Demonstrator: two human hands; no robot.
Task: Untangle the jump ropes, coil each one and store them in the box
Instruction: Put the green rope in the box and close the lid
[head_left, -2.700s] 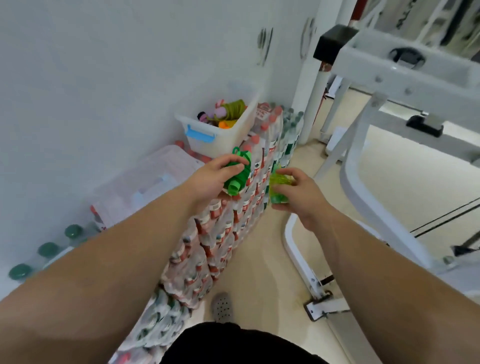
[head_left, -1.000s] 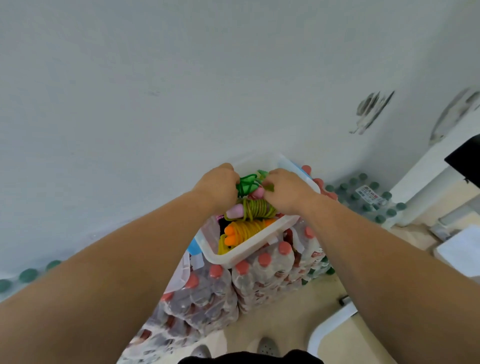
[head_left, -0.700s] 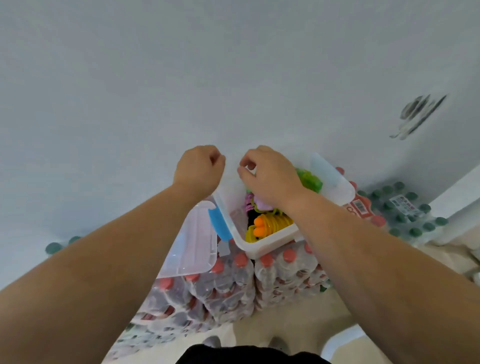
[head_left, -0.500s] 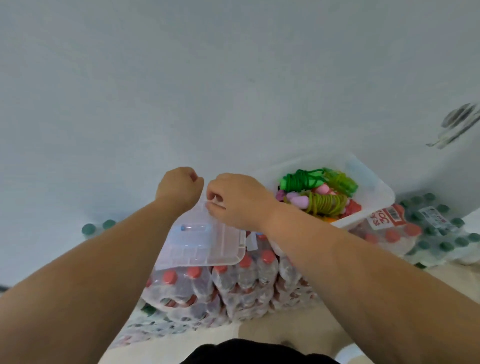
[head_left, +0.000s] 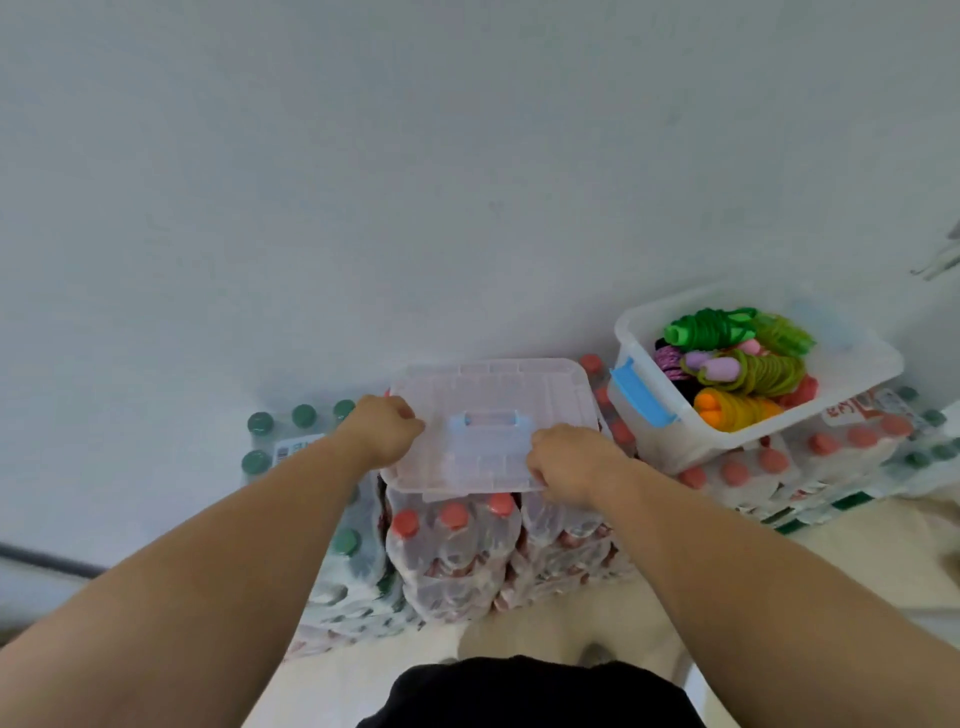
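Jump ropes (head_left: 743, 369) in box (head_left: 691, 447), lower coils hidden; left hand (head_left: 382, 431), right hand (head_left: 566, 462), grip curled round lid (head_left: 488, 384).

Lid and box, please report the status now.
The left hand and right hand grip the lid, which lies on bottle packs. The box stands open, coiled jump ropes inside. Way from lid to box looks free.

looks like a storeroom or stock corner. shows it in bulk goods: shrink-wrapped packs of red-capped bottles (head_left: 457, 545) stacked in layers straight on the pale floor (head_left: 597, 618), packs of green-capped bottles (head_left: 304, 417) just beside them, all pushed against a bare white wall (head_left: 363, 182). doubles as a makeshift shelf, with a plastic storage box (head_left: 670, 447) of coiled jump ropes (head_left: 737, 374) and a clear lid (head_left: 493, 384) atop the packs.
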